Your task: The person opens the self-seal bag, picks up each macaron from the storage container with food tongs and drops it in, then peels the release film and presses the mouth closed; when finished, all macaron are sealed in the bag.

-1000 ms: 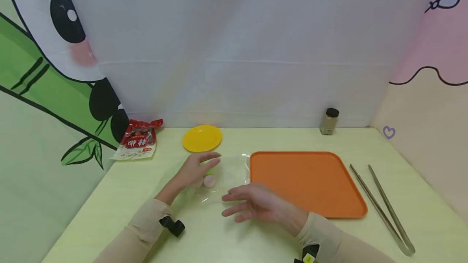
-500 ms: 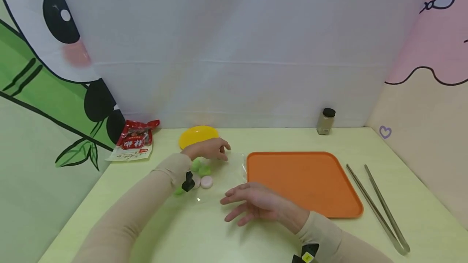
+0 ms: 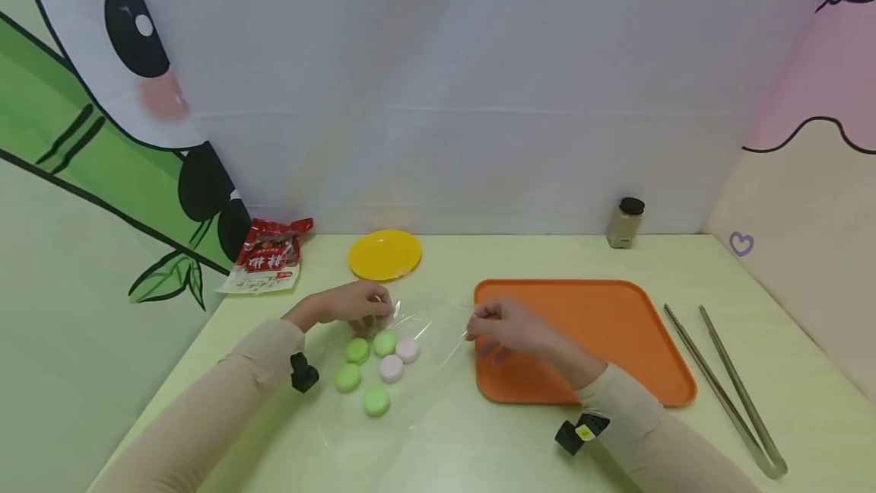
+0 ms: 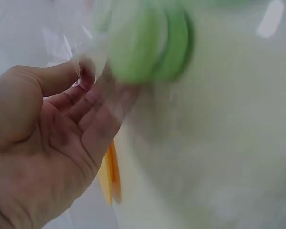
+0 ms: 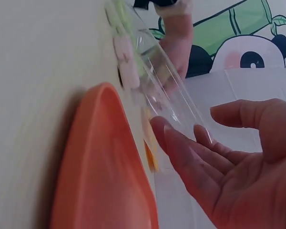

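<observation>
A clear plastic bag (image 3: 427, 394) lies on the table, its far right part lifted. Round, flat pieces show through the film, several green (image 3: 347, 377) and two pale pink (image 3: 391, 368); whether all lie inside the bag I cannot tell. My left hand (image 3: 352, 303) pinches the bag's far edge between thumb and fingertips, beside the green pieces in the left wrist view. Over the left part of an orange tray (image 3: 616, 341), my right hand (image 3: 513, 329) is at the bag's right edge. In the right wrist view its fingers touch the film while the thumb stands apart.
Behind the bag sits a yellow plate (image 3: 385, 254), with a red and white food packet (image 3: 268, 256) to its left. Metal tongs (image 3: 746, 402) lie right of the tray. A small black-capped jar (image 3: 626, 223) stands at the back by the cloth wall.
My left hand reached forward, then came back to the bag's far edge, which it now pinches. My right hand moved up and right to the film. More pieces are visible, and the bag is lifted.
</observation>
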`<state>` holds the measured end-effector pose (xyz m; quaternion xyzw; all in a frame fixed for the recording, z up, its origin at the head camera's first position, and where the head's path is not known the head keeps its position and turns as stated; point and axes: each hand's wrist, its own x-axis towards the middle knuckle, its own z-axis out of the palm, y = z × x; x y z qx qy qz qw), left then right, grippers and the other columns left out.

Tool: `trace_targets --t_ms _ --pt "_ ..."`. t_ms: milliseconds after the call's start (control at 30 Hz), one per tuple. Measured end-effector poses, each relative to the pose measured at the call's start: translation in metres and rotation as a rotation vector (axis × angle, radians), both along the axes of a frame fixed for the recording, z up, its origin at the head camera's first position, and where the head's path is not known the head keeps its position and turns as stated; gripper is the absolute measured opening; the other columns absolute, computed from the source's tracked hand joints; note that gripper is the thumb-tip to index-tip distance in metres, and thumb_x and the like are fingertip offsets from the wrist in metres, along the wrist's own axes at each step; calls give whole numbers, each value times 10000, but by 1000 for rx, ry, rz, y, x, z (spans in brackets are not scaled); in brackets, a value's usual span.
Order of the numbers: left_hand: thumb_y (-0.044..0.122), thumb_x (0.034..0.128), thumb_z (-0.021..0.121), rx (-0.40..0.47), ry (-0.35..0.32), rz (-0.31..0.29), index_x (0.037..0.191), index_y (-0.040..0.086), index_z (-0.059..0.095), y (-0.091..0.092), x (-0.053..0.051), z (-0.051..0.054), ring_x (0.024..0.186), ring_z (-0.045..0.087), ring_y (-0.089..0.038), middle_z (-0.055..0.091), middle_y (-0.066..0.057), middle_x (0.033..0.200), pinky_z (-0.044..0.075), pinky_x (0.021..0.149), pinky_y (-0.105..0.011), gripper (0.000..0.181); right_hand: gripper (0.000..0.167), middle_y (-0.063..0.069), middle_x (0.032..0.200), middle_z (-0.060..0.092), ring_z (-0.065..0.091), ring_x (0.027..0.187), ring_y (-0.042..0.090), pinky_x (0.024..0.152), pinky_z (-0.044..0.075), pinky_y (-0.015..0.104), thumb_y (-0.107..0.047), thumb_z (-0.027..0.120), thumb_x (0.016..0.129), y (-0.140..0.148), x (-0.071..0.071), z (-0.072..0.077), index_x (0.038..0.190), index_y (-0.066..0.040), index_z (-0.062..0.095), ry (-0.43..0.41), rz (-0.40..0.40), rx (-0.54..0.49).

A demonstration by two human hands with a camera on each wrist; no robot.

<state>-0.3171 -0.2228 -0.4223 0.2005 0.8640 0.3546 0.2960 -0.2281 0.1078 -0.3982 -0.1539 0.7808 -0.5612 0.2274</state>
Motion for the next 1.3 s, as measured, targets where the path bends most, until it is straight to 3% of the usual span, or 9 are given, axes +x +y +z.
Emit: trace_targets --t_ms 167,333,467,567,767,900,1033,1200,1300 --pt "220 1041 550 148 -184 25 1031 -3 622 -21 31 -4 694 690 -217 697 -127 855 611 648 -366 235 162 172 936 727 714 760 302 616 595 393 -138 650 942 -3 -18 5 971 18 685 158 31 127" --pt "189 1028 572 275 -274 -32 1036 -58 622 -33 45 -10 797 731 -248 725 -189 935 612 744 -387 252 89 119 817 724 702 756 318 663 591 434 -95 683 915 -8 -29 7 896 -13 714 229 50 183" --pt "189 1023 581 304 -231 -65 1028 -78 632 -45 47 -10 852 727 -263 730 -204 961 602 799 -401 272 108 103 792 710 692 767 365 724 590 462 -72 706 906 -15 -33 3 975 10 709 250 53 133" --pt "190 1027 574 325 -169 -35 1037 -86 630 -53 46 -9 870 715 -261 727 -211 996 599 810 -399 282 300 106 778 696 695 765 394 726 595 439 -86 743 888 -20 -34 0 1156 18 655 240 13 63" --pt "231 1031 574 340 -101 66 1249 -37 583 -53 40 -9 967 702 -279 720 -182 1105 587 848 -392 345 683 101 733 664 685 712 394 661 572 326 -154 818 843 -26 -37 -4 1421 -40 473 251 -111 45" --pt "345 1002 622 351 -40 221 1283 7 628 -41 32 -14 883 702 -250 723 -113 967 597 807 -387 440 769 80 717 644 662 670 354 660 548 319 -193 839 826 -27 -41 -7 1454 -25 429 270 -169 92" --pt "323 987 653 385 -22 343 1189 -35 676 -37 31 -18 810 687 -215 705 -88 897 600 765 -359 412 713 73 768 662 675 669 260 680 564 332 -232 830 840 -26 -44 -11 1403 32 481 223 -159 103" --pt "222 1014 614 427 -22 347 1187 -79 652 -45 33 -22 872 682 -188 732 -87 1011 592 796 -326 350 413 105 840 707 704 726 244 709 598 365 -214 806 865 -26 -44 -16 1156 42 661 74 -93 28" --pt "199 1016 611 462 -17 354 1183 -113 631 -48 33 -21 869 700 -172 744 -94 1003 594 797 -319 355 225 128 827 703 687 699 248 679 589 356 -175 805 863 -25 -45 -16 956 11 718 76 -120 0"
